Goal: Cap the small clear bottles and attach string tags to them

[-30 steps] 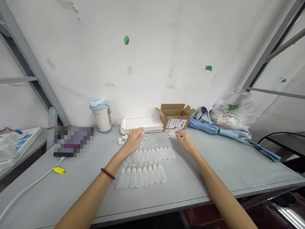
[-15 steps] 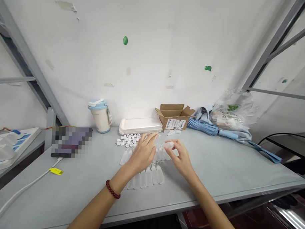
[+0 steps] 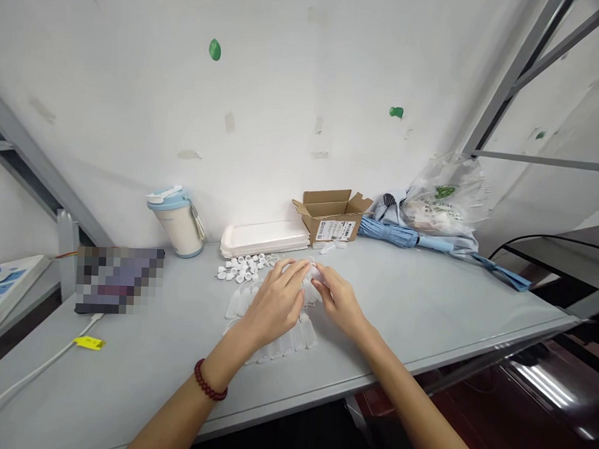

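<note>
A translucent bottle (image 3: 317,274) is pinched by the right hand (image 3: 342,302), just right of the left hand (image 3: 278,303), whose grip cannot be told.

The tabletop (image 3: 414,320) is grey, the caps (image 3: 240,277) and trays (image 3: 267,238) white, the tubes (image 3: 298,336) translucent white, the carton (image 3: 326,202) brown with a black-printed white label (image 3: 336,230), the cup (image 3: 180,228) cream under a pale blue lid (image 3: 171,199), the umbrella (image 3: 392,234) blue, and the beaded bracelet (image 3: 209,383) dark red

Only 1 cam here, head-worn, looking forward and down at the worktop (image 3: 439,301) from pretty close, with the wall (image 3: 269,99) behind it filling most of the upper frame.
</note>
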{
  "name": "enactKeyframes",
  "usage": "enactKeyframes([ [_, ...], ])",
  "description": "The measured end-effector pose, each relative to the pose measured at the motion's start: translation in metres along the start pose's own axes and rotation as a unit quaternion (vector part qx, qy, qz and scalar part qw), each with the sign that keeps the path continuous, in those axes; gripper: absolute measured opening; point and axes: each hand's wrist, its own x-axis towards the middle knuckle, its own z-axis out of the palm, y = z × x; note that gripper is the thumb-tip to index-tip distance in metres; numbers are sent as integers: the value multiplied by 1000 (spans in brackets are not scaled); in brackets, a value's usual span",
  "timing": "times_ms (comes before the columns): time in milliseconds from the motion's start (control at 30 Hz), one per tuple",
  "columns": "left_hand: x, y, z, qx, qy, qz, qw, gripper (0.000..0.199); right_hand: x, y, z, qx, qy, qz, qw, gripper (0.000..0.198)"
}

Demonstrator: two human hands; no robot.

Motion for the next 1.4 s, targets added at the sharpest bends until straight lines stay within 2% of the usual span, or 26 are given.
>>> enactKeyframes([
  [167, -2, 2, 1, 5, 2, 10, 1000, 52, -1, 2, -1, 3, 4, 15, 1000, 34],
  [333, -5, 3, 4, 9, -6, 21, 1000, 54, 1, 3, -7, 11, 4, 61, 998, 32],
  [567, -7, 5, 6, 14, -17, 27, 999, 54, 3, 1, -9, 86, 8, 130, 988, 30],
  [733, -7, 5, 8, 14, -18, 30, 999, 51, 4, -1, -10, 126, 12, 144, 981, 23],
  [900, -6, 9, 9, -20, 5, 0, 1000, 39, 3, -4, -9, 68, 36, 111, 991, 17],
  [1100, -2, 14, 6, -119, 45, -78, 989, 20, -2, -5, 0, -42, 89, -8, 995, 15],
  [1233, -1, 12, 6, -159, 82, -132, 975, 16, -4, -7, 7, -70, 97, -65, 991, 12],
  [1333, 0, 10, 4, -185, 86, -171, 964, 18, -5, -14, 7, -21, 66, -58, 996, 16],
  [1400, 0, 9, 2, -209, 69, -188, 957, 20, -5, -20, 3, 49, 34, -9, 998, 20],
])
